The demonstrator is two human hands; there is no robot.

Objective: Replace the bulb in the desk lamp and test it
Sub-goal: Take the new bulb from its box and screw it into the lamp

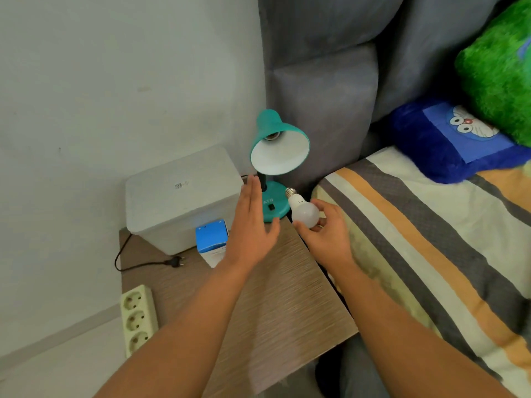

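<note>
A teal desk lamp (280, 145) stands at the far edge of the wooden bedside table (275, 297), its white-lined shade tilted toward me with a bare socket inside. My right hand (324, 231) holds a white bulb (304, 212) by its globe, screw base pointing up-left beside the lamp's base (274, 205). My left hand (251, 222) is flat with fingers apart, just left of the lamp's black stem, holding nothing. The lamp's black plug (175, 262) lies unplugged on the table.
A white plastic box (184, 196) sits at the table's back left, with a small blue-and-white carton (212, 239) in front of it. A cream power strip (138, 318) lies at the left edge. A bed with a striped blanket (431, 239) borders the right.
</note>
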